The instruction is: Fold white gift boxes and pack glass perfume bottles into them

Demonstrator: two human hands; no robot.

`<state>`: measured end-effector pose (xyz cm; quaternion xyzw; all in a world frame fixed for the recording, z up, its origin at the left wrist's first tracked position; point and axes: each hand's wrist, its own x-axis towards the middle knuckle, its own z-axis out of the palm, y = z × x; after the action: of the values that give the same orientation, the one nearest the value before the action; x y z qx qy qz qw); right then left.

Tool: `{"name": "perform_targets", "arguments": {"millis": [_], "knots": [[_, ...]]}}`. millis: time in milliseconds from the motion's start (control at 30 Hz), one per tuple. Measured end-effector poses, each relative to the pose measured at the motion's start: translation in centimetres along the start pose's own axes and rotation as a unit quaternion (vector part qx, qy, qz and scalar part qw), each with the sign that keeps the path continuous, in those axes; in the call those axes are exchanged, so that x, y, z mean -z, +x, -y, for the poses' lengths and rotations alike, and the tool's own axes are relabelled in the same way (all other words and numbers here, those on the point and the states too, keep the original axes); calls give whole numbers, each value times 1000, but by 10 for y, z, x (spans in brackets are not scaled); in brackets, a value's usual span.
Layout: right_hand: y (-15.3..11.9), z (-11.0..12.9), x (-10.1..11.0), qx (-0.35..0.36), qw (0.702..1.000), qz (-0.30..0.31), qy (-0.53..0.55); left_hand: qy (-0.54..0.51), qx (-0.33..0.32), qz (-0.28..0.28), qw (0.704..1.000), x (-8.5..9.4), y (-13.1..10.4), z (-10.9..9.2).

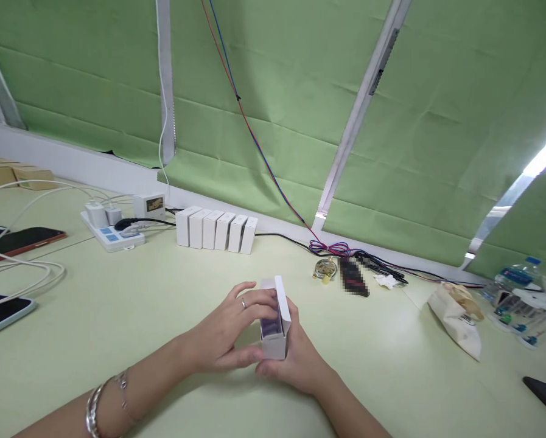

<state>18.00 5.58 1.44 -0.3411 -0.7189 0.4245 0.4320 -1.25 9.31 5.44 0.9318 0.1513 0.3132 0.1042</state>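
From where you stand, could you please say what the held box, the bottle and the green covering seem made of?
Held box: likely matte white cardboard, given its thin, straight-edged flap. Bottle: probably clear, glossy plastic, as it is see-through. Green covering: seemingly dull-finished fabric, possibly coated, judging by its soft creases.

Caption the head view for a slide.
Right hand grips an open white box, left hand at its opening; six white boxes beyond.

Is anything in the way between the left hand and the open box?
No, nothing I can see. The left hand reaches the open box; its raised flap stands on the right hand's side.
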Motion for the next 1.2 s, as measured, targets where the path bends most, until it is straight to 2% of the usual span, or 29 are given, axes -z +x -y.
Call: {"name": "perform_targets", "arguments": {"millis": [133,233,333,433,500,533,567,633,700,767,867,1000,1100,1200], "knots": [[1,5,1,14,1000,6,14,42,2,17,999,0,2,0],[2,5,1,4,1000,1,-11,62,11,-2,998,-6,1,2],[4,-2,3,-20,997,-34,-69,85,41,-71,993,-17,-2,8],[5,-12,8,-26,993,-73,-88,47,128,-173,975,-26,-5,16],[6,-15,12,-14,995,-67,-73,-12,199,-229,953,-30,-4,20],[6,-16,15,-9,996,-58,-65,-49,232,-233,943,-30,-3,21],[7,-17,16,-9,997,-47,-62,-93,263,-214,936,-30,-2,23],[7,-19,19,-20,996,-35,-79,-174,318,-135,922,-26,0,26],[8,-26,22,-47,988,-79,-125,-199,348,-82,913,-21,1,31],[8,-36,28,-80,967,-171,-169,-152,366,-90,914,-14,1,38],[10,-54,51,-123,927,-296,-197,-71,396,-116,908,-6,-1,50],[20,-64,110,-143,871,-413,-225,-66,425,-127,894,-2,-6,59],[37,-63,153,-133,865,-413,-252,-77,415,-121,899,-1,-7,61],[57,-64,174,-141,880,-366,-268,-89,405,-116,902,3,-10,62]]}}
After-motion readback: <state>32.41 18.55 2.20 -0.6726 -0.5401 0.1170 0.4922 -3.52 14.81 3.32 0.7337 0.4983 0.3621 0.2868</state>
